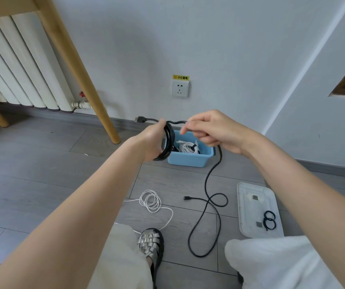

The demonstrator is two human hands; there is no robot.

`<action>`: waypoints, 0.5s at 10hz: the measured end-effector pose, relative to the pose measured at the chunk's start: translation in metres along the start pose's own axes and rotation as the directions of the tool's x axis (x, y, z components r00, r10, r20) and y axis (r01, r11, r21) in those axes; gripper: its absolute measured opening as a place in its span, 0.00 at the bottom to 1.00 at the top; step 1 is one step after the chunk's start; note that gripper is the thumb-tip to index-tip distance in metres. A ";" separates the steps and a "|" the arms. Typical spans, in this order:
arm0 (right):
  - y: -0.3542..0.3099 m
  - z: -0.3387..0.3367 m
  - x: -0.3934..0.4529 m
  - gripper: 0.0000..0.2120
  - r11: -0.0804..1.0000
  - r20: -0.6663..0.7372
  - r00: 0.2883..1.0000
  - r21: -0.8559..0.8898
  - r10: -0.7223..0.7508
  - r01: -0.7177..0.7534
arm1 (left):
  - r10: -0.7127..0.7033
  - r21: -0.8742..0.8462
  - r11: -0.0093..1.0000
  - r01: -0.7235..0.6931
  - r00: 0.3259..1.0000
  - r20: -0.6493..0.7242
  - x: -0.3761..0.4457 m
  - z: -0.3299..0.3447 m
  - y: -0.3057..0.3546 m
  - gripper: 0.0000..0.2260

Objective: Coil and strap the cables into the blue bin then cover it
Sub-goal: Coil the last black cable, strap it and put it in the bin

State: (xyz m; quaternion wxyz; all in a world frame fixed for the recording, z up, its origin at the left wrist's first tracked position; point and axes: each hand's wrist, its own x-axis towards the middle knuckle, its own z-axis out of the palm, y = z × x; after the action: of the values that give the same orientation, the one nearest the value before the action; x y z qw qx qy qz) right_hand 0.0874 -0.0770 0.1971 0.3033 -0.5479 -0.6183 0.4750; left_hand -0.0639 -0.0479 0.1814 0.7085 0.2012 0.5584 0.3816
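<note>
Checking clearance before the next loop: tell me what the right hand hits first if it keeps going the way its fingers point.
Probably the left hand and its black cable coil: the right hand points left at them, though depth is unclear.

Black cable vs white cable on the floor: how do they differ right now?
The black cable is held up by both hands, left hand gripping its coil, right hand feeding it; the white cable lies untouched. Black looks thicker than white. Both are partly looped, with tails trailing on the floor.
</note>
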 end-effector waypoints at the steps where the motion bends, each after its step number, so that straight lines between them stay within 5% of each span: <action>1: 0.001 0.005 -0.008 0.14 0.991 0.204 0.979 0.131 0.004 -0.032 | 0.075 -0.197 0.980 -0.030 0.971 0.227 0.025 0.008 0.012 0.22; 3: 0.012 0.012 -0.017 0.24 0.987 0.369 0.917 -0.117 0.149 -0.113 | 0.151 -0.314 0.949 0.022 0.844 0.515 0.010 0.011 0.023 0.23; 4: 0.022 0.017 -0.017 0.31 0.913 0.254 0.925 -0.367 0.283 -0.179 | 0.111 -0.210 0.977 0.043 0.737 0.667 -0.004 0.014 0.021 0.19; 5: 0.030 0.015 -0.014 0.30 0.828 0.126 0.957 -0.538 0.261 -0.155 | -0.071 0.088 0.996 0.005 0.640 0.765 -0.011 0.011 0.017 0.20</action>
State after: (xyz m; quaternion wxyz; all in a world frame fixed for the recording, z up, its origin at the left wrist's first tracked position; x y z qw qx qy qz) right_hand 0.0884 -0.0960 0.1663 0.0274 -0.6248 -0.6868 0.3703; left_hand -0.0601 -0.0444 0.2037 0.8778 0.3594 0.2243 0.2235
